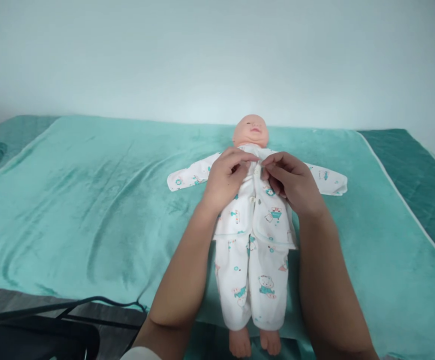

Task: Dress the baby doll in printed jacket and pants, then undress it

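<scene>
A baby doll (250, 131) lies on its back, its head toward the wall and its bare feet toward me. It wears a white printed jacket (236, 217) and matching trousers (267, 280). My left hand (228, 175) pinches the jacket's front edge high on the chest. Opposite it, my right hand (287, 180) has its fingers closed on the other front edge, near the top. Between my fingertips a small pale fastening shows only in part. Lower down the front, a button (252, 199) is visible. Both sleeves stretch out sideways.
A teal plush blanket (71, 200) with some folds covers the bed, over a darker green cover (408, 165) at the right. A pale wall (202, 60) stands behind. At the lower left are a black chair (37, 337) and a dark cable or bar (90, 300).
</scene>
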`<state>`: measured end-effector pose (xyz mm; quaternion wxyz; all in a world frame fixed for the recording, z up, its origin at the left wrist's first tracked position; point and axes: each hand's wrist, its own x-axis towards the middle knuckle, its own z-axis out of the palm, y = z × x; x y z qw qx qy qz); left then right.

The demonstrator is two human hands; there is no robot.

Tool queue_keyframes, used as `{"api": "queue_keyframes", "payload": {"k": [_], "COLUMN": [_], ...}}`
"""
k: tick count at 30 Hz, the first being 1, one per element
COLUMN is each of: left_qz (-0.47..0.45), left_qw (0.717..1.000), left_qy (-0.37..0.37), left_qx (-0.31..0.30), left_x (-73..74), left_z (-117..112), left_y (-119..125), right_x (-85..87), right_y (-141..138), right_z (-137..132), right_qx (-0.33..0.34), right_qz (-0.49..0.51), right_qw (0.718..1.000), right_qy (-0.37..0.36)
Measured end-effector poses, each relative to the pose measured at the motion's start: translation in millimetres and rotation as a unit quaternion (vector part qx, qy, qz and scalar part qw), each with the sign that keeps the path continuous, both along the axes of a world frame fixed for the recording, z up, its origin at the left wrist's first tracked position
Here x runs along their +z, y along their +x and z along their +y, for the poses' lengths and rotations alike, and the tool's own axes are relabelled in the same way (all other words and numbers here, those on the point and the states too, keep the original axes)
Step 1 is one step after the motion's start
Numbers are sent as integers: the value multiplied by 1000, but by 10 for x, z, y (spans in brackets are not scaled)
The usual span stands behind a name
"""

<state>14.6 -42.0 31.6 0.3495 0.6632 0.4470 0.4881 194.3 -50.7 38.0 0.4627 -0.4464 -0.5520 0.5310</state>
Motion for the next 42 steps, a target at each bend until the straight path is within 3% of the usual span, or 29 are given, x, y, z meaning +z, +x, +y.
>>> {"api": "queue_keyframes", "payload": {"k": [3, 9, 13, 16, 18, 20, 30, 37, 42], "left_qz": [45, 98, 137, 165, 180, 192, 193, 192, 178], "left_qw": [997, 991, 984, 980, 978, 976, 977, 975, 974], "left_qy": [60, 88, 109, 113, 109, 103, 83, 110, 139], "left_qx": [-5, 35, 27, 2, -9, -11, 19, 20, 27], "left_x": [-38, -39, -48, -75, -96, -109, -66, -125, -154], "left_z": [4, -9, 18, 42, 53, 60, 55, 88, 95], "left_y": [16, 34, 31, 33, 35, 39, 68, 53, 44], "right_x": [-15, 17, -10, -76, -116, -139, -133, -143, -163], "right_y": [-12, -48, -70, -118, -160, -193, -163, -121, -94], "right_z": [11, -23, -21, 15, 39, 52, 31, 75, 110], "right_qx": [-19, -30, -32, -104, -181, -213, -148, -101, -86], "right_qz": [20, -39, -50, -63, -84, -110, -191, -157, -159], "right_qw": [1000, 998, 997, 988, 969, 953, 950, 974, 975], "right_qy": [7, 42, 56, 90, 143, 183, 197, 130, 128]}}
